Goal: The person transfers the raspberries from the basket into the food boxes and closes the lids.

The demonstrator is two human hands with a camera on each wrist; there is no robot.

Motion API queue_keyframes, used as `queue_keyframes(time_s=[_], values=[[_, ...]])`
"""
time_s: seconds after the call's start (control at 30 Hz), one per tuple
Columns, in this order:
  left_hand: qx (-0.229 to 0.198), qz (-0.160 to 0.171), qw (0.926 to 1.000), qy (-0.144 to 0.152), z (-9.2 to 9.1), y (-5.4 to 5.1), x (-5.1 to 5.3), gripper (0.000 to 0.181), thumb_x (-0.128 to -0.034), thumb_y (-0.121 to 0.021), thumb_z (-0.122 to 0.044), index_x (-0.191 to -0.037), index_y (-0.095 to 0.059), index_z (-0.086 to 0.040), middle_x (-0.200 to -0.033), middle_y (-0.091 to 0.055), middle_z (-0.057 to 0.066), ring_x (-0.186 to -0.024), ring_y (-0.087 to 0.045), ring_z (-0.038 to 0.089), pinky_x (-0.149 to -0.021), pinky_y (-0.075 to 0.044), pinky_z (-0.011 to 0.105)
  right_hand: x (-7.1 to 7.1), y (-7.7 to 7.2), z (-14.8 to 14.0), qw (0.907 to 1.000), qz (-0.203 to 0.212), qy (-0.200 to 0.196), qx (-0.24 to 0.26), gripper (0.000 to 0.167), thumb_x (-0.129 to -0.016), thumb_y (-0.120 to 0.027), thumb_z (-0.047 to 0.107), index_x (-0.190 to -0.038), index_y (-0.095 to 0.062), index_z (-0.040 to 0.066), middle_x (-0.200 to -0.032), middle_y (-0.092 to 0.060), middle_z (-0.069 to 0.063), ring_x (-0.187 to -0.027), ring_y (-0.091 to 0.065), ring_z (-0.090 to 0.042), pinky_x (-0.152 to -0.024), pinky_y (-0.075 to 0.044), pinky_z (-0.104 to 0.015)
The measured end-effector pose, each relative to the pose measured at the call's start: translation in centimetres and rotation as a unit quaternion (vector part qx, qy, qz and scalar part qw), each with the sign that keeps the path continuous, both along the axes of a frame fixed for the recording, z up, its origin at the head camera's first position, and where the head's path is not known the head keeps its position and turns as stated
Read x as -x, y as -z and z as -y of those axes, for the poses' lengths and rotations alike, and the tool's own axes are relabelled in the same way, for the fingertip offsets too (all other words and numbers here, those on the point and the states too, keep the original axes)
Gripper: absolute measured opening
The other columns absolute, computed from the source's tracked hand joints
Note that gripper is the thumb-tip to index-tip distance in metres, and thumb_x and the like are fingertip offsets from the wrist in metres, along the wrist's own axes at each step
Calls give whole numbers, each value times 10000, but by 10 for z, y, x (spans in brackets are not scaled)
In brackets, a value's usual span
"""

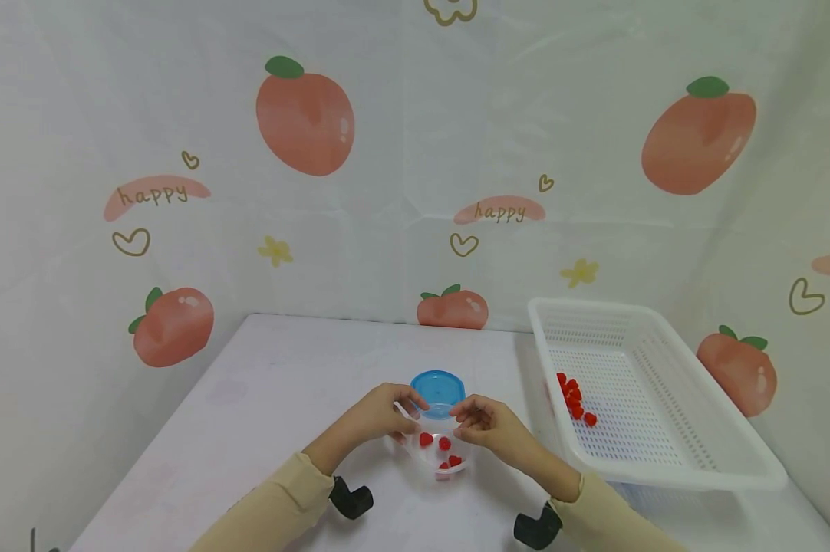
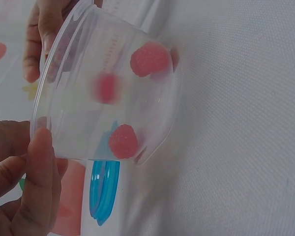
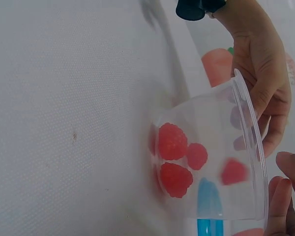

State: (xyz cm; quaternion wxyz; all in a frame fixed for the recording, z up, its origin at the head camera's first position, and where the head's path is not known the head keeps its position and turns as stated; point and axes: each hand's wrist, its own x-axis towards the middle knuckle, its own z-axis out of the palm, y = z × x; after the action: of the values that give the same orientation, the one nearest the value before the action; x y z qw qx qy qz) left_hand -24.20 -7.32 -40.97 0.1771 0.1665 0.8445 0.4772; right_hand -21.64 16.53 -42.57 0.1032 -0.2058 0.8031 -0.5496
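Observation:
A clear plastic tub (image 1: pixel 430 455) stands on the table between the hands, with several red raspberries (image 3: pixel 172 141) low inside. My left hand (image 1: pixel 380 414) grips the tub's rim at its left side, fingers against the outer wall. Over the right side of the opening hovers my right hand (image 1: pixel 492 431), fingers loosely bent and nothing seen between them. One blurred raspberry (image 3: pixel 234 171) appears in mid-air inside the tub, below the right fingers. Just behind the tub lies a round blue lid (image 1: pixel 438 387).
A large white perforated basket (image 1: pixel 670 479) stands at the right, with several more raspberries along its left side. The white table (image 1: pixel 304 360) ends at a patterned curtain (image 1: pixel 387 230) behind. Black wrist devices (image 1: pixel 351 500) hang under both forearms.

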Motion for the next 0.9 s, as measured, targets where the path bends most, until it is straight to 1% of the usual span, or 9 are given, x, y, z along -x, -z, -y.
queue_keyframes(time_s=[0.23, 0.6, 0.9], values=[[-21, -8, 10000, 30, 1, 0, 0, 266, -821, -723, -19, -1080, -664, -6, -936, -614, 82, -621, -602, 150, -588, -581, 277, 0, 0, 0, 10000, 15, -24, 15, 297, -875, -695, 86, -1112, -597, -64, -1032, -568, -295, -831, -576, -168, -725, -534, -143], [-5, -13, 10000, 26, 1, 1, 0, 260, -819, -725, -18, -1073, -668, -15, -942, -616, 83, -613, -601, 148, -586, -579, 273, 1, 0, 0, 10000, 86, -1, 6, 304, -872, -702, 91, -1117, -599, -56, -1028, -573, -281, -835, -578, -179, -734, -542, -152], [-41, -47, 10000, 37, 1, 2, 2, 270, -817, -725, -11, -1080, -662, -1, -929, -614, 73, -613, -597, 147, -582, -579, 274, 2, -4, 0, 9999, 150, -21, 40, 295, -878, -696, 90, -1123, -600, -43, -1061, -566, -295, -860, -590, -197, -766, -567, -202]])
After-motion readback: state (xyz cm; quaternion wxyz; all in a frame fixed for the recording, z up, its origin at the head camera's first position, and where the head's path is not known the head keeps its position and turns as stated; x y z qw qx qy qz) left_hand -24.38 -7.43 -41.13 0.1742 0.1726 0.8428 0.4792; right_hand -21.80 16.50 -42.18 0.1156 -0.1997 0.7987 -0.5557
